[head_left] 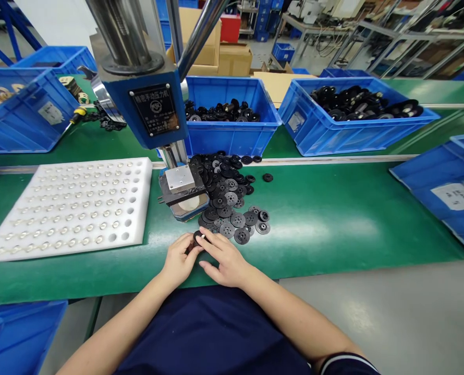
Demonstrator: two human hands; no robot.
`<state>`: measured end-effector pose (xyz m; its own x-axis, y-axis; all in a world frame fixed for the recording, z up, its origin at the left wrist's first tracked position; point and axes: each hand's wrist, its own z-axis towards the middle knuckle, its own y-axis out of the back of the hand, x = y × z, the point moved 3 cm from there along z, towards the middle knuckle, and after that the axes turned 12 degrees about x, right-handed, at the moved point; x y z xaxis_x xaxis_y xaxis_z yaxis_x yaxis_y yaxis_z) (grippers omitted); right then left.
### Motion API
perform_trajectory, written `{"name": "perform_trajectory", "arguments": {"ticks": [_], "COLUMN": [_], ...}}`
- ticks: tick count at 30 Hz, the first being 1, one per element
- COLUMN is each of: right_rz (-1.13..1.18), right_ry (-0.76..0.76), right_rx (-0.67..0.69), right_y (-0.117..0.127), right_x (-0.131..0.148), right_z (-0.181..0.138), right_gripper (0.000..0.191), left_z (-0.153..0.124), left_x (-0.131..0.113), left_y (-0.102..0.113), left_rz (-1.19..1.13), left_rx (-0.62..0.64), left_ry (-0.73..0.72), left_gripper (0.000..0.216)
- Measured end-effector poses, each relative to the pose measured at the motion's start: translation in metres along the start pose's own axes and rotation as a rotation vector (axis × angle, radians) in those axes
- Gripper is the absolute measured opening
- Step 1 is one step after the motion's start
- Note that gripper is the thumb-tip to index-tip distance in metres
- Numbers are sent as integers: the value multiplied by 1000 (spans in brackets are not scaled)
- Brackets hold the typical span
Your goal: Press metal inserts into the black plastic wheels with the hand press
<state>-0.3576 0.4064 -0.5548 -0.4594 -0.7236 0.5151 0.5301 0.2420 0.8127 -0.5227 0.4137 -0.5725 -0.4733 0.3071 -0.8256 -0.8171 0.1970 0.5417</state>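
Note:
My left hand (180, 260) is closed, pinching a black disc (197, 238) by its edge just above the bench's front part. A small white piece (203, 236) shows at the disc, at the fingertips of my right hand (224, 259). Those fingers bend over the disc while the right thumb stays apart; how the white piece is gripped is partly hidden. Beyond my hands lies a heap of black discs (231, 198). The hand press (154, 101) stands behind them, with a metal block (180, 178) and a round white piece (188, 203) at its base.
At left lies a white foam tray (147, 192) with rows of small pale ring-like parts, several holes bare. Blue bins of black parts (232, 136) (349, 135) stand behind. Another blue bin (443, 182) is at right, and one (16, 125) at far left by a screwdriver (76, 115).

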Motion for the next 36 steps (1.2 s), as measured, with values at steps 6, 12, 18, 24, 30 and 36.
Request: {"name": "perform_trajectory", "arguments": {"ticks": [6, 12, 18, 24, 30, 36], "right_rz": [-220, -295, -234, -32, -68, -150], "right_ry": [-242, -714, -693, -365, -231, -295], "right_rx": [-378, -429, -475, -196, -16, -82], "right_y": [57, 77, 78, 24, -5, 1], "right_x": [-23, -102, -104, -46, -13, -9], "right_z": [-17, -65, -70, -46, -29, -28], "right_gripper": [49, 42, 40, 44, 49, 51], "left_z": [-1, 4, 8, 8, 7, 7], "left_x": [16, 12, 7, 7, 10, 8], "left_y": [-5, -9, -3, -4, -6, -3], "left_rz": [-263, -492, -502, -396, -442, -424], "left_rx": [-90, -101, -99, -92, -102, -88], "left_ry": [168, 210, 229, 164, 209, 224], "left_gripper": [20, 25, 29, 21, 22, 23]}}
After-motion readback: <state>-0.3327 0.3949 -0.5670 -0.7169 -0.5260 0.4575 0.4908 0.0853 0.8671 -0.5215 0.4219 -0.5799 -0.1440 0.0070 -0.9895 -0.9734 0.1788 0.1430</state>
